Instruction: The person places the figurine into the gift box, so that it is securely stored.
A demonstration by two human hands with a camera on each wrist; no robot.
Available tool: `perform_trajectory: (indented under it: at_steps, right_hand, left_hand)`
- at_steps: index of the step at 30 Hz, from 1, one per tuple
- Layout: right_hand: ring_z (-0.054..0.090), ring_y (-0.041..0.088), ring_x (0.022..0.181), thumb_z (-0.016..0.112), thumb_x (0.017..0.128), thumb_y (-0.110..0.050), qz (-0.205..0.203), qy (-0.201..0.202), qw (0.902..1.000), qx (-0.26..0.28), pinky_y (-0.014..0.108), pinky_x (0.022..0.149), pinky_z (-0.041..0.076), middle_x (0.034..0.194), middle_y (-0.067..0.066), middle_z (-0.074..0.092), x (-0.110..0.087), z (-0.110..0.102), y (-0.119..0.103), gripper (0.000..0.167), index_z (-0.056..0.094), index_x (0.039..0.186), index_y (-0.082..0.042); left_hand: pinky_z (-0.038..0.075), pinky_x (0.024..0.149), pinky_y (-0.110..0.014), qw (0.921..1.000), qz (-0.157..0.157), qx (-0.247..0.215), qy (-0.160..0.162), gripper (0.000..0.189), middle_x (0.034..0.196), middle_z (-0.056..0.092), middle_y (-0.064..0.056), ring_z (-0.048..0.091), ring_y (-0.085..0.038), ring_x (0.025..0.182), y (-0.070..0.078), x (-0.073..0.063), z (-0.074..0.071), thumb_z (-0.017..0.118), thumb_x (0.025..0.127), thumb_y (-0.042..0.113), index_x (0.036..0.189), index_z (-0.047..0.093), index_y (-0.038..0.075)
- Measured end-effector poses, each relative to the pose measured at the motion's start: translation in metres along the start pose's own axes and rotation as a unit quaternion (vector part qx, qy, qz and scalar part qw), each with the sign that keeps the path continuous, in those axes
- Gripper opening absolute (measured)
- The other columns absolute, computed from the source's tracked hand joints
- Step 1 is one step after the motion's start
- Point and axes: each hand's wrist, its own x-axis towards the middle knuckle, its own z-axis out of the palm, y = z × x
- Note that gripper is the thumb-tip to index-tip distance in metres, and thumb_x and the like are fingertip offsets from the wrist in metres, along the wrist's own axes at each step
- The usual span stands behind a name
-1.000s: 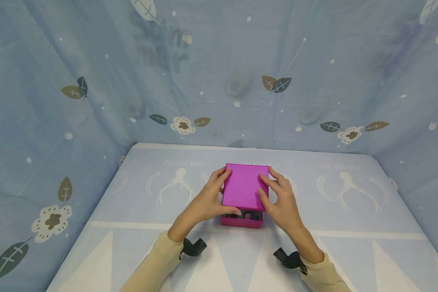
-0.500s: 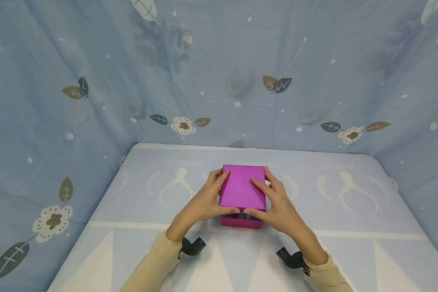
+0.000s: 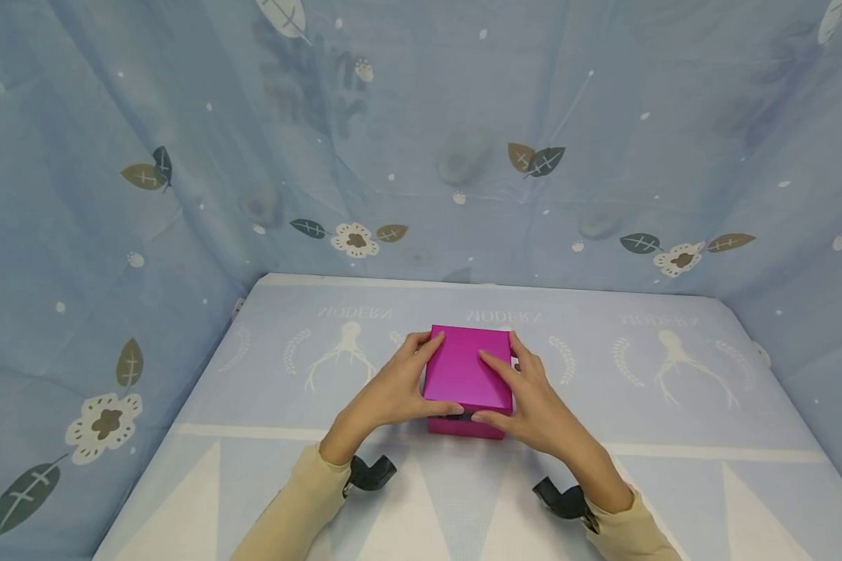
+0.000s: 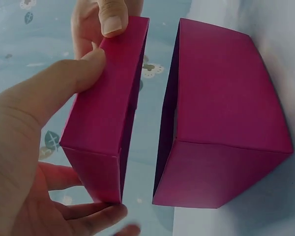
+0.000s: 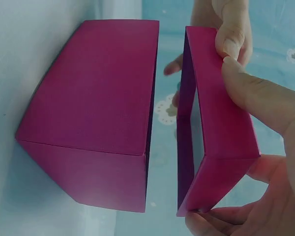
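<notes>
A magenta box lid (image 3: 468,368) is held level between both hands, above a matching box base (image 3: 465,428) standing on the table. My left hand (image 3: 397,387) grips the lid's left side, thumb along its front edge. My right hand (image 3: 535,399) grips the right side, its thumb also on the front edge and one finger on top. Both thumbs nearly meet on the lid's front wall (image 4: 108,98) in the left wrist view. A gap separates the lid from the base's rim in both wrist views. The inside of the base is mostly hidden under the lid.
The table (image 3: 267,467) carries a pale blue and white patterned cloth. Blue curtains (image 3: 421,156) with leaf and flower prints enclose its back and sides. Black wrist mounts (image 3: 372,473) sit at both cuffs.
The lid has come down closer to the base, narrowing the gap where dark contents showed. My right thumb has shifted from the lid's right side to its front edge.
</notes>
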Motion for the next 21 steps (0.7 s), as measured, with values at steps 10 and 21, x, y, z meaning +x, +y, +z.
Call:
perform_trajectory:
  at_steps: [10, 21]
  right_hand:
    - [0.030, 0.041, 0.137, 0.084, 0.077, -0.033, 0.016, -0.026, 0.9995, -0.002, 0.054, 0.094, 0.051, 0.159, 0.027, 0.014, -0.0018, -0.0009, 0.0006, 0.089, 0.040, 0.149, -0.007]
    - [0.030, 0.045, 0.139, 0.081, 0.079, -0.039, 0.049, -0.068, 0.9963, 0.021, 0.058, 0.096, 0.049, 0.159, 0.026, 0.017, -0.0022, 0.0003, 0.0070, 0.088, 0.039, 0.149, -0.004]
  left_hand:
    - [0.047, 0.097, -0.048, 0.9988, -0.022, 0.044, -0.006, 0.108, 0.144, 0.045, -0.013, 0.046, -0.038, 0.124, 0.0044, -0.0014, 0.0013, 0.079, 0.069, 0.062, 0.151, 0.037, 0.009]
    - [0.045, 0.099, -0.048, 0.9978, -0.025, 0.050, -0.035, 0.108, 0.141, 0.045, -0.014, 0.044, -0.036, 0.124, 0.0010, -0.0010, 0.0060, 0.078, 0.070, 0.063, 0.152, 0.035, 0.006]
